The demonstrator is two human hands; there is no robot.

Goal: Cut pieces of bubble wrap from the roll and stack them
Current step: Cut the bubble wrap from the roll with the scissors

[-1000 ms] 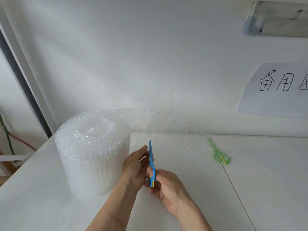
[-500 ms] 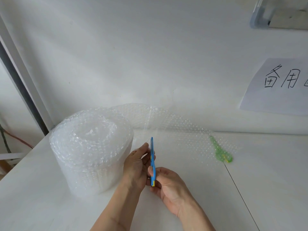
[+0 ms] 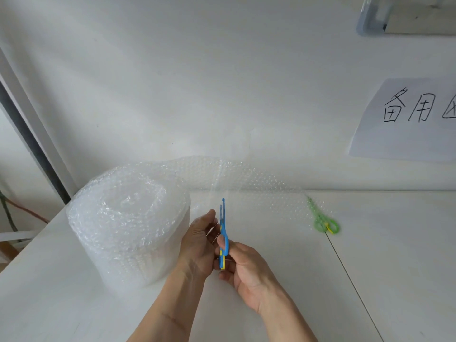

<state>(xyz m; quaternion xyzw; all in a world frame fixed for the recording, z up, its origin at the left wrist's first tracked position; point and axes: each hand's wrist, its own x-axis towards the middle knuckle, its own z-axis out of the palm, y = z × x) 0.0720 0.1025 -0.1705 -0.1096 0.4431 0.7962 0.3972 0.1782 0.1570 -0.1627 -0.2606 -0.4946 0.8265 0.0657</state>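
Gripping blue scissors (image 3: 223, 234) in your right hand (image 3: 249, 270), left hand (image 3: 198, 243) steadying the bubble wrap (image 3: 246, 191), you ready the cut.

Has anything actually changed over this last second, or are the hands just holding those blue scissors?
Hardly anything. The blue scissors now show their blades slightly parted; earlier they looked closed. The right hand still grips them, and the left hand stays beside them. The roll, its loose sheet and the green scissors lie as before.
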